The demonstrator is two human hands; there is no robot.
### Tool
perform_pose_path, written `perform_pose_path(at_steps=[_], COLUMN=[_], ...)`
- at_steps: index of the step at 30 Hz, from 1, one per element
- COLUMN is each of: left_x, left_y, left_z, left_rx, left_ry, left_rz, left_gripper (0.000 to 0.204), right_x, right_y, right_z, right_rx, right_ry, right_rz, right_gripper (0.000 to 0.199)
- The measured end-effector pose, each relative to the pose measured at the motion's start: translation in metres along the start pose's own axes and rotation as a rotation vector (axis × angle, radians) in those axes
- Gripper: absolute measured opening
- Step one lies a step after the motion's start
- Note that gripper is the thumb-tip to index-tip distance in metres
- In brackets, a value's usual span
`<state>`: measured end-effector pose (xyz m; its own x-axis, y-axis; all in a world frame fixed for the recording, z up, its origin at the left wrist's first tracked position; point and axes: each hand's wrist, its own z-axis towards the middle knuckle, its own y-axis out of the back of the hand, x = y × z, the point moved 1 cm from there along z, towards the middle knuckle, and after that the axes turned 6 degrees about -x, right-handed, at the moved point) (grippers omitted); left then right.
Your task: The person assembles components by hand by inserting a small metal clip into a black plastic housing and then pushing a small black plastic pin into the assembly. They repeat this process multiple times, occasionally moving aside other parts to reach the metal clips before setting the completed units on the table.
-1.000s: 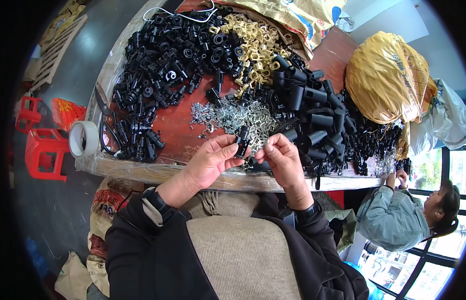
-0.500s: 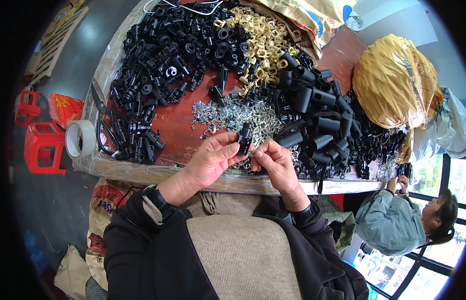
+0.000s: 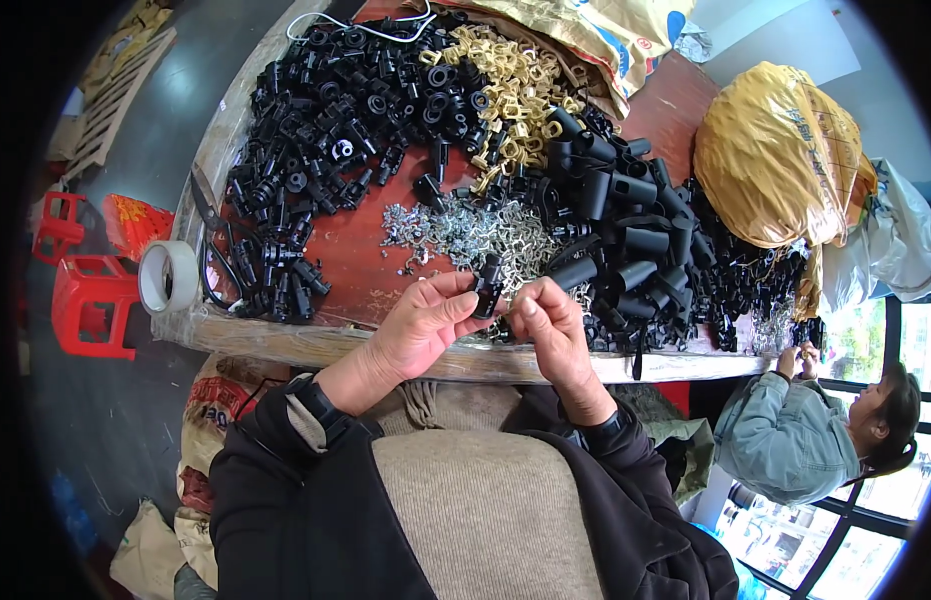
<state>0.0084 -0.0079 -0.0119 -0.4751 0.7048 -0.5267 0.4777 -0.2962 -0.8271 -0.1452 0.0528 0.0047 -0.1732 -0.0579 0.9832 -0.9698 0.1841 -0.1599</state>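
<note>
Between the thumb and fingers of my left hand (image 3: 431,318) is a small black plastic fitting (image 3: 489,285), held upright over the table's near edge. Close on its right, my right hand (image 3: 552,325) is closed with thumb and fingertips pinched together; whatever is in them is too small to make out. Just beyond both hands lies a heap of small silvery metal pieces (image 3: 456,232), some shaped like hooks. Black tube-shaped parts (image 3: 641,240) are piled to the right of my right hand.
Black fittings (image 3: 326,140) and yellow plastic clips (image 3: 521,85) are heaped at the back. Scissors (image 3: 208,205) and a tape roll (image 3: 170,277) lie at the left edge. A large yellow sack (image 3: 776,155) stands right. Another person (image 3: 786,440) works there. Red stools (image 3: 91,305) stand left.
My right hand's fingers have curled in a little beside the fitting. My left hand keeps its hold on the fitting. The whole view has shifted slightly.
</note>
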Motion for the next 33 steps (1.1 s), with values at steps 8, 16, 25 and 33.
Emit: perform_pose_path(at_steps=[8, 16, 25, 33], left_x=[0.002, 0.001, 0.009, 0.009], left_y=[0.001, 0.007, 0.017, 0.01], left_z=[-0.004, 0.001, 0.006, 0.002], left_rx=[0.023, -0.018, -0.102, -0.127], left_ry=[0.093, 0.158, 0.227, 0.265], left_rz=[-0.065, -0.094, -0.06, -0.034], left_gripper=[0.028, 0.028, 0.027, 0.024], right_x=[-0.002, -0.005, -0.005, 0.0], right_y=[-0.004, -0.001, 0.003, -0.005], right_z=[-0.002, 0.004, 0.009, 0.003], right_rx=[0.031, -0.004, -0.059, -0.108], right_ry=[0.117, 0.114, 0.176, 0.154], right_rz=[-0.118, -0.2, -0.221, -0.104], right_gripper=[0.011, 0.01, 0.01, 0.01])
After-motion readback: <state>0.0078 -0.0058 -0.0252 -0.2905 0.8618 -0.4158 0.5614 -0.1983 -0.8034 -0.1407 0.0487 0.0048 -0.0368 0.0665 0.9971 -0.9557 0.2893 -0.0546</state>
